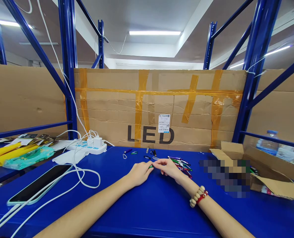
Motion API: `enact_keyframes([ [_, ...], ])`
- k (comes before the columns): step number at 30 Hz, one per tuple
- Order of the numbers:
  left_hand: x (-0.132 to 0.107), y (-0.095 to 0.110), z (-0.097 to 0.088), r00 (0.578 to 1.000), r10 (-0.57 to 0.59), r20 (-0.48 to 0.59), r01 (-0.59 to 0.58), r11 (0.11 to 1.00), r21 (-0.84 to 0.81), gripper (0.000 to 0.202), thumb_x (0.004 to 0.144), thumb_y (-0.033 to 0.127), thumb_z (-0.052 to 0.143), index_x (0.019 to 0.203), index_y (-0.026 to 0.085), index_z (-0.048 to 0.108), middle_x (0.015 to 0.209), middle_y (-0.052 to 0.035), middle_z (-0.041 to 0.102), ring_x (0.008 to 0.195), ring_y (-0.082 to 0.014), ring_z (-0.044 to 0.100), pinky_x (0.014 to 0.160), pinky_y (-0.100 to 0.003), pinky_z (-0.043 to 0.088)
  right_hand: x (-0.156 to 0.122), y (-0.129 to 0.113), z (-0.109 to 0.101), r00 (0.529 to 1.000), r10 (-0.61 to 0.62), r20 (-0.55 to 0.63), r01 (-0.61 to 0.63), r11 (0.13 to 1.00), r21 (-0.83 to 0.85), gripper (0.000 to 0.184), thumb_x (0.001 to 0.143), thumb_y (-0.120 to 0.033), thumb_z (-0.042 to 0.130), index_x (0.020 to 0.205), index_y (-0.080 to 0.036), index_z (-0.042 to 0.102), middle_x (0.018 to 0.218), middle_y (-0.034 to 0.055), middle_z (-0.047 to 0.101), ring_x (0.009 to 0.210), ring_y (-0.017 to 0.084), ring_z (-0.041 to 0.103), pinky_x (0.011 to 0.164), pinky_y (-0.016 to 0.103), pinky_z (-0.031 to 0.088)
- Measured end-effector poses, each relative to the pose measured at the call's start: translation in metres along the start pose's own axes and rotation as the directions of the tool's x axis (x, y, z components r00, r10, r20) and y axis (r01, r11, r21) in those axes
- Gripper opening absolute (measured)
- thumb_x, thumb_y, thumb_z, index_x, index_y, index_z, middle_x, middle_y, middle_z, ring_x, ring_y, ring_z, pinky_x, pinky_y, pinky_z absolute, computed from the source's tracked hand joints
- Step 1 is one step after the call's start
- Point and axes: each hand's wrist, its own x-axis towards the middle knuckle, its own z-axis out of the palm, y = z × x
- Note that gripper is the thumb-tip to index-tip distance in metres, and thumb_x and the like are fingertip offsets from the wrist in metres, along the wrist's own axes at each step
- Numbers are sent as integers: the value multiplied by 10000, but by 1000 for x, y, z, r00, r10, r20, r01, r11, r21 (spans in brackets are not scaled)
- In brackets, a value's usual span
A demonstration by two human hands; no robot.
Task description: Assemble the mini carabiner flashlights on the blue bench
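My left hand rests low over the blue tabletop, its fingers closed on a small green shiny piece whose exact kind I cannot make out. Against those fingertips, my right hand is closed in a pinch; what lies between its fingers is too small to tell. Just beyond the hands are a silver carabiner and a black carabiner. A pile of slim coloured metallic pieces, in purple, green and red, lies beside my right hand. Farther left are a green carabiner, another silver carabiner and a small purple cylinder.
To the left, a phone lies among white cables near a power strip. An opened cardboard box stands at the right. A large cardboard panel closes off the back between blue rack posts.
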Motion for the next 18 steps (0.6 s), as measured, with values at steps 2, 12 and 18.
enact_keyframes([
  [2, 0, 0, 0, 1000, 2, 1, -2, 1000, -3, 177, 929, 275, 330, 1035, 205, 454, 941, -57, 593, 852, -232, 578, 709, -306, 449, 1, 0, 0, 1000, 1, -1, -1, 1000, -2, 438, 599, -526, 669, 765, -121, 659, 540, -13, 505, 418, 68, 397, 341, 142, 223],
  [12, -1, 1, -1, 1000, 1, 3, -1, 1000, -11, 184, 930, 281, 318, 1029, 207, 455, 926, -55, 593, 844, -228, 576, 715, -303, 442, -2, -2, -1, 1000, -7, 12, 7, 1000, -5, 421, 625, -518, 665, 764, -121, 661, 553, -6, 510, 421, 66, 395, 343, 141, 234],
  [18, 0, 1, -3, 1000, 3, 10, -3, 1000, -18, 165, 928, 267, 334, 1015, 201, 456, 923, -54, 595, 843, -229, 576, 710, -302, 440, -1, -2, 0, 1000, -16, 15, 16, 1000, -6, 427, 618, -525, 677, 752, -120, 660, 553, -10, 512, 422, 65, 393, 346, 142, 238],
])
